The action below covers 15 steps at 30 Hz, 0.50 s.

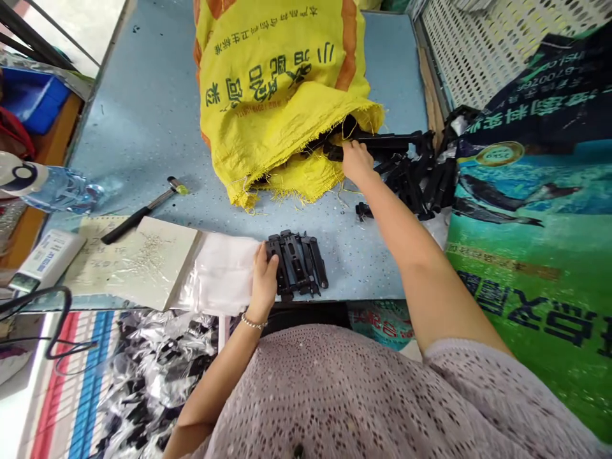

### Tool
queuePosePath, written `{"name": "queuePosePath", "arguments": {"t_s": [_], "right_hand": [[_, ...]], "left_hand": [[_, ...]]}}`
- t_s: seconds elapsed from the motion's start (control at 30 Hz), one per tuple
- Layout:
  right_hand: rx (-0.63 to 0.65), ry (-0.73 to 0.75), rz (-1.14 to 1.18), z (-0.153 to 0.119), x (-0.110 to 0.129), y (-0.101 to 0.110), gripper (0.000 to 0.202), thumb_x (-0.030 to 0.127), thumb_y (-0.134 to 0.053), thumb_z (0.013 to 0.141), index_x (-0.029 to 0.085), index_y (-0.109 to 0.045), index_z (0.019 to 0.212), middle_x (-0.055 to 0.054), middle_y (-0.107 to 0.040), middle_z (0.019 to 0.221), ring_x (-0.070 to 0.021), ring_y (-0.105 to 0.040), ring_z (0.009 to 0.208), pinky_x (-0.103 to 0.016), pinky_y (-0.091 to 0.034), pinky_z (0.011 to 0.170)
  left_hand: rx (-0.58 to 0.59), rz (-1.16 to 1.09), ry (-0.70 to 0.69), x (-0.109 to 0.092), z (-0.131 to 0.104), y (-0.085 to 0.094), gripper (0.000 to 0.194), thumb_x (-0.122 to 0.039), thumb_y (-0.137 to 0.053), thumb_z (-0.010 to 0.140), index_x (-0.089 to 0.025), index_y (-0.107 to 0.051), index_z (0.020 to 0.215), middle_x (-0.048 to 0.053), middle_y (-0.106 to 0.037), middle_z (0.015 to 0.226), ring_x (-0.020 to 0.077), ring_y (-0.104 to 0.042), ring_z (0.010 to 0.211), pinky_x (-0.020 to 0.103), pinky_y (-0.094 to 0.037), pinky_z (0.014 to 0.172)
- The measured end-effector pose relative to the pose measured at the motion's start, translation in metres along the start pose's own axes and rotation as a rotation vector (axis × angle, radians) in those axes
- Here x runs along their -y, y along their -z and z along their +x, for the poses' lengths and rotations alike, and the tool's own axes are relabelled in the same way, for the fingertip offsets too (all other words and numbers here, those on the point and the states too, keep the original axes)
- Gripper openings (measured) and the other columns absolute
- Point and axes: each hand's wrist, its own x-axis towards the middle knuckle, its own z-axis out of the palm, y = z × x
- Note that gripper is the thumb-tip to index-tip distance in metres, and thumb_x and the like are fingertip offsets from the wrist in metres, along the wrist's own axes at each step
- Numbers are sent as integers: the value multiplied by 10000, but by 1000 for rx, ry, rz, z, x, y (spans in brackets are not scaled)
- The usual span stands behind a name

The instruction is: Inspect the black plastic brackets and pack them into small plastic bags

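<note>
At the mouth of a yellow woven sack [277, 115], my right hand [356, 159] has its fingers closed around the end of a black plastic part [333, 152]. What lies deeper in the sack is hidden. My left hand [264, 280] rests near the table's front edge, its fingers against the left side of a row of black plastic parts [296, 264]. Clear plastic bags [222, 271] lie flat just left of that hand. More black parts [415, 182] are heaped right of the sack, beyond my right forearm.
On the blue table [143, 108] lie a hammer [143, 213], a cardboard sheet [157, 255] and a white box [48, 258]. A water bottle [52, 185] is at left. A green sack [535, 255] and a perforated crate [502, 44] stand right. Bagged parts [162, 376] sit below the table.
</note>
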Motion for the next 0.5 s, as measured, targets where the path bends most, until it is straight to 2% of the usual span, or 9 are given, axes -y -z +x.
{"name": "queuePosePath", "arguments": {"t_s": [0.03,0.1,0.2,0.3,0.37,0.43,0.5], "right_hand": [[4,11,-41,11,-5,-2,305,161,-421,1037,54,-614,1248,-244,-562,1341,-407,-384,1396,-601,-361,1104],[5,59,-61,19,-9,-3,282,145,-467,1014,41,-632,1219,-252,-562,1347,-423,-371,1408,-649,-327,1125],[-30,130,-22,0,-1,9,260,182,-566,983,67,-642,1203,-231,-576,1333,-407,-441,1364,-644,-334,1137],[-14,214,326,-51,25,26,278,308,-604,991,142,-635,1212,-152,-632,1244,-312,-588,1192,-510,-471,1049],[121,280,691,-96,51,31,316,446,-572,1010,187,-626,1183,-89,-676,1115,-247,-654,1014,-412,-549,897],[334,356,946,-139,75,31,390,573,-571,988,202,-622,1097,-46,-690,975,-207,-668,856,-346,-560,761],[377,389,965,-170,90,26,416,616,-481,1021,218,-602,1022,-11,-669,844,-179,-648,752,-313,-533,705]], "left_hand": [[-11,-19,29,2,-1,-4,584,-492,-559,986,-261,-467,1515,118,-443,1589,273,-392,1513,491,-297,1293],[-2,-42,48,0,-1,-5,646,-482,-578,979,-295,-392,1569,116,-388,1606,270,-423,1494,471,-359,1266],[-36,-19,-55,-15,-1,9,664,-467,-613,970,-332,-377,1576,113,-378,1572,271,-412,1497,460,-395,1245],[-5,6,-258,-45,6,18,630,-451,-616,984,-347,-391,1563,102,-380,1581,277,-337,1544,489,-318,1285],[82,-31,-373,-67,14,13,740,-477,-669,952,-357,-323,1594,96,-344,1631,294,-329,1548,506,-319,1281],[172,-113,-403,-86,22,5,853,-514,-722,906,-357,-269,1612,100,-373,1629,301,-431,1478,487,-410,1220],[237,-228,-321,-99,25,0,749,-533,-707,912,-321,-381,1552,101,-574,1442,268,-628,1241,417,-552,1041]]}}
